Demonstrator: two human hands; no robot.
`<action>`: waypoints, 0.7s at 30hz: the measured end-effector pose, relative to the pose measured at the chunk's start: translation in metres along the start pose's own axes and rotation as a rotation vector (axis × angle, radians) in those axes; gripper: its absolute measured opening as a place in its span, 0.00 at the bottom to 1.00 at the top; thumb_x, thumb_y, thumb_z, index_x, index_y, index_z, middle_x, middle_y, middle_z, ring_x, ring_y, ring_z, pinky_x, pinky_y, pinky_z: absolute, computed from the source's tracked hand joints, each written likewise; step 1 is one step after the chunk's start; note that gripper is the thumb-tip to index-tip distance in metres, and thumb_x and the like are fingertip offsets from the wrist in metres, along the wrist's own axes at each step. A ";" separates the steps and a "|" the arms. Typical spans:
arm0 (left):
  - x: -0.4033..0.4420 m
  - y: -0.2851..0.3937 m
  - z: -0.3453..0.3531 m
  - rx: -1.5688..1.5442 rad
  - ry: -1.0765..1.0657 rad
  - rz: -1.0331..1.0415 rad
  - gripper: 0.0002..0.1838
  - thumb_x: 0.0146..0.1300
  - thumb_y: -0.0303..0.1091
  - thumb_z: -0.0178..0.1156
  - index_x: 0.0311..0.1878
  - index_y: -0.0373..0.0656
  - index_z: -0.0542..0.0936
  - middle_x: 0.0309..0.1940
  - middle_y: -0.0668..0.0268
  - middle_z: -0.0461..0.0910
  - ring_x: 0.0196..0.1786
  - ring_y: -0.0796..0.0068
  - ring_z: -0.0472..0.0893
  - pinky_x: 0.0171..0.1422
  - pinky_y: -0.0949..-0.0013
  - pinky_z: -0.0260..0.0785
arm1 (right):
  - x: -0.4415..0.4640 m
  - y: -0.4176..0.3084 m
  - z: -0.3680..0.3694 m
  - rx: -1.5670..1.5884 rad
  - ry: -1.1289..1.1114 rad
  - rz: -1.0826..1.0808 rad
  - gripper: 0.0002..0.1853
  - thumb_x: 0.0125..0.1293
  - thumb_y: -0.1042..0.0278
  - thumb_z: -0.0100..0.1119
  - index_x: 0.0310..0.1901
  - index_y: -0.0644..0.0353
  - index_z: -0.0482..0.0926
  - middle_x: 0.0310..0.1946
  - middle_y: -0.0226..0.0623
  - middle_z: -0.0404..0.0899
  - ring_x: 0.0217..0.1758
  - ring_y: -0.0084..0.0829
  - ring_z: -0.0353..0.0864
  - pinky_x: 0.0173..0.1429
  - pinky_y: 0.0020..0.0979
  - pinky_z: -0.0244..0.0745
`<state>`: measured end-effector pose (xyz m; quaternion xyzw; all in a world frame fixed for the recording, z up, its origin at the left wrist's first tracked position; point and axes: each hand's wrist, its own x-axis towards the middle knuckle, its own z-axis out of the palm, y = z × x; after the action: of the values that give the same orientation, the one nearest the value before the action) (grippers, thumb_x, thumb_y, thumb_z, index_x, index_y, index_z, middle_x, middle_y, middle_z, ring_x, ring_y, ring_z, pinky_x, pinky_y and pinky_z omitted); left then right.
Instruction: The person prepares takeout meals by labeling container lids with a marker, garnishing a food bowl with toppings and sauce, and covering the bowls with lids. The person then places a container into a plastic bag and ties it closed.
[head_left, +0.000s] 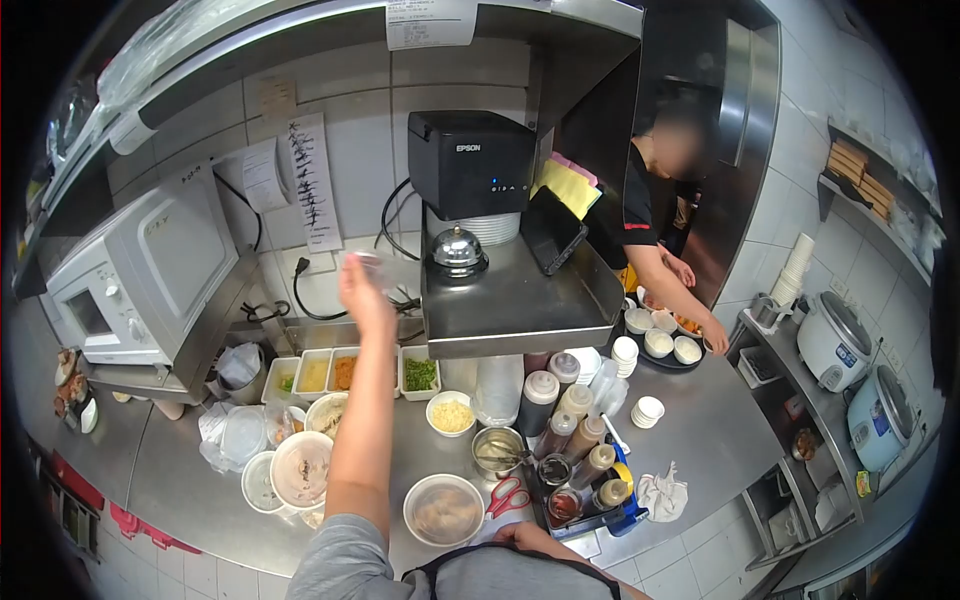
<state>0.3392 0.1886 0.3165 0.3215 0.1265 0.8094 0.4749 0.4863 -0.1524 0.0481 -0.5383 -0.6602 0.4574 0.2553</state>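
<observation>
My left hand [366, 298] is raised above the counter, left of the printer shelf. Its fingers look closed round a small, clear, blurred thing [373, 266] that I cannot make out. Low at the counter's front edge rests my right hand [528, 538], its fingers mostly hidden. Close to it lie red-handled scissors [508, 496] and a clear-lidded bowl [444, 510] with pale food inside. Left of my forearm stands another lidded tub [302, 470]. Beyond it, white containers hold chopped green herbs [420, 375] and an orange-brown food [345, 373]. A bowl of pale yellow shreds [450, 415] sits nearby.
Sauce bottles [575, 420] crowd a caddy at right. A steel shelf [520, 310] juts over the counter with a printer [470, 165] and a bell [458, 250]. A microwave [145, 265] stands left. A co-worker's hand [714, 336] is by a tray of bowls [668, 360].
</observation>
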 end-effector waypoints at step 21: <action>-0.232 0.204 -0.001 0.989 -0.288 0.336 0.37 0.70 0.43 0.41 0.71 0.36 0.35 0.72 0.50 0.37 0.74 0.56 0.41 0.75 0.58 0.34 | -0.044 -0.161 -0.074 0.103 0.384 -0.636 0.12 0.51 0.72 0.59 0.39 0.66 0.77 0.29 0.35 0.77 0.34 0.29 0.76 0.42 0.30 0.68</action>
<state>0.2771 -0.1139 0.3269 0.6300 0.3729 0.6659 0.1436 0.4838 -0.1697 0.2298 -0.3690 -0.7106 0.2785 0.5304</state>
